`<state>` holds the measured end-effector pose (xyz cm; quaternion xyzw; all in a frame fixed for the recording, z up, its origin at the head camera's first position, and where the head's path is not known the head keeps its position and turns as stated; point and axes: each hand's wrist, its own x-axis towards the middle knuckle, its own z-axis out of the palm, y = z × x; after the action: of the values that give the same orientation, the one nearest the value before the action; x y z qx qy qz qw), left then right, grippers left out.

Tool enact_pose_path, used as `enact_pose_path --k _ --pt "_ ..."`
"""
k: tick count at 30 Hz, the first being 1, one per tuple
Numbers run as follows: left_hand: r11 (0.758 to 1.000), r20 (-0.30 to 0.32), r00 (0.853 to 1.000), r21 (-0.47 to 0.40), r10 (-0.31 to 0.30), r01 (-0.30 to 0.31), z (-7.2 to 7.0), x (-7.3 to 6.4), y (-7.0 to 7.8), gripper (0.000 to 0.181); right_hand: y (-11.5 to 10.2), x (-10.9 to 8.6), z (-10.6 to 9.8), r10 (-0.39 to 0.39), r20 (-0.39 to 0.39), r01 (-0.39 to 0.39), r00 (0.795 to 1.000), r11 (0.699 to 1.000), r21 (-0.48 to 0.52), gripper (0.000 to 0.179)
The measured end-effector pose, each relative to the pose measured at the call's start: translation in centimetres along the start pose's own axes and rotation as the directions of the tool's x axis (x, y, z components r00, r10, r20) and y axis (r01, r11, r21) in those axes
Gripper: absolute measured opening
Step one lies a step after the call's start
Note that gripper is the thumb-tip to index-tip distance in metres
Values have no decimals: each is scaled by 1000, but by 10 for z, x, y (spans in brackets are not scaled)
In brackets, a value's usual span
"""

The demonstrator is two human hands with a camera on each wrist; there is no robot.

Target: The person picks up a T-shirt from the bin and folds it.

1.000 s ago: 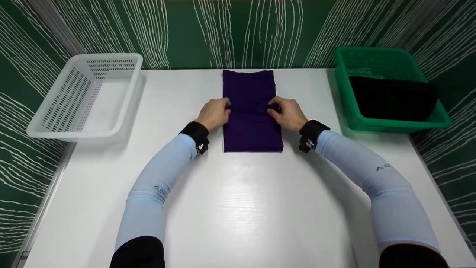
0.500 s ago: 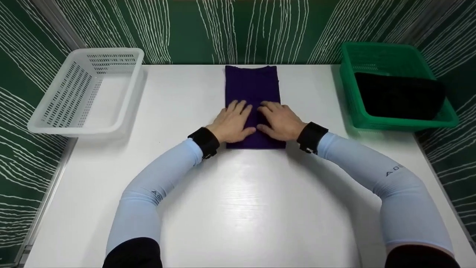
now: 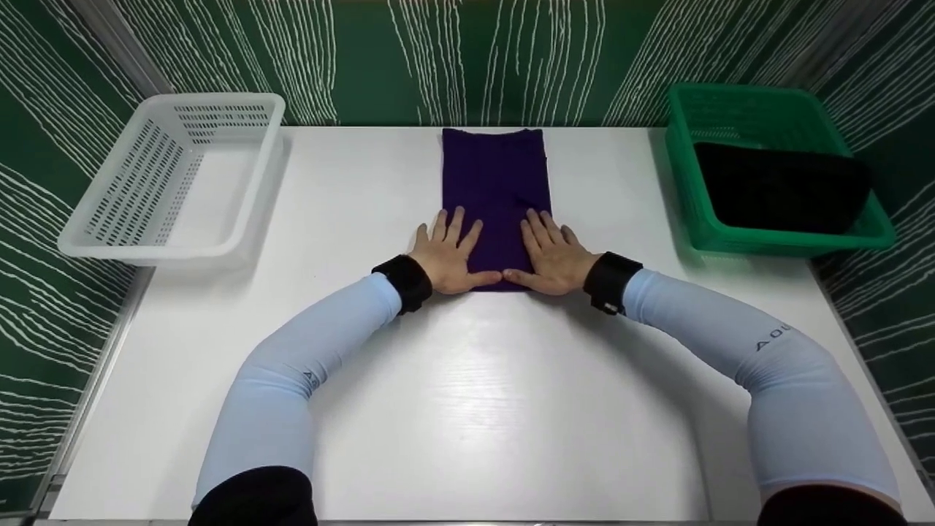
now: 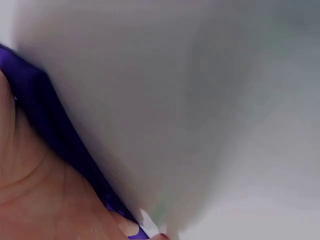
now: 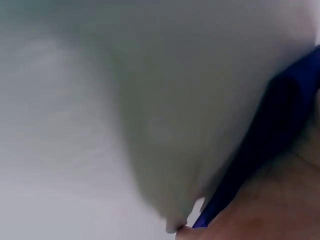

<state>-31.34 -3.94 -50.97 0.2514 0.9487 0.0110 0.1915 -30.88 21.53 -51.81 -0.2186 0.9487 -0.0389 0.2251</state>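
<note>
A folded dark purple cloth [image 3: 493,172] lies flat as an upright rectangle at the back middle of the white table. My left hand [image 3: 449,256] rests on its lower left part, fingers straight and spread. On the lower right part lies my right hand [image 3: 554,257], also with straight fingers. The two thumbs point inward and almost meet near the cloth's front edge. In the left wrist view the palm [image 4: 45,185] presses by the cloth's edge [image 4: 55,115]. The right wrist view shows the other palm [image 5: 275,200] against the purple edge [image 5: 270,130].
A white perforated basket [image 3: 252,183] stands at the back left of the table [image 3: 467,409]. At the back right is a green basket [image 3: 679,175] holding a black cloth bundle [image 3: 785,188]. Green walls with white streaks [image 3: 372,66] border the table.
Both hands let go of the cloth's side edges, which they pinched, and laid flat on it. Since then they have slid toward its front edge, fingers spreading.
</note>
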Motion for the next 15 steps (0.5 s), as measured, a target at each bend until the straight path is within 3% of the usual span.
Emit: enact_pose_path --k 5,11,15 --pt "1000 1 1000 -11 -10 10 3 -2 -2 127 7 -8 4 17 -5 -17 1000 1000 9 119" --pt "1000 -37 999 8 -5 6 5 -16 -2 143 20 -16 10 24 -4 -24 1000 1000 7 135" --pt "1000 -38 999 19 -8 9 10 -22 -3 143 25 -25 13 29 -12 -30 999 1000 -7 140"
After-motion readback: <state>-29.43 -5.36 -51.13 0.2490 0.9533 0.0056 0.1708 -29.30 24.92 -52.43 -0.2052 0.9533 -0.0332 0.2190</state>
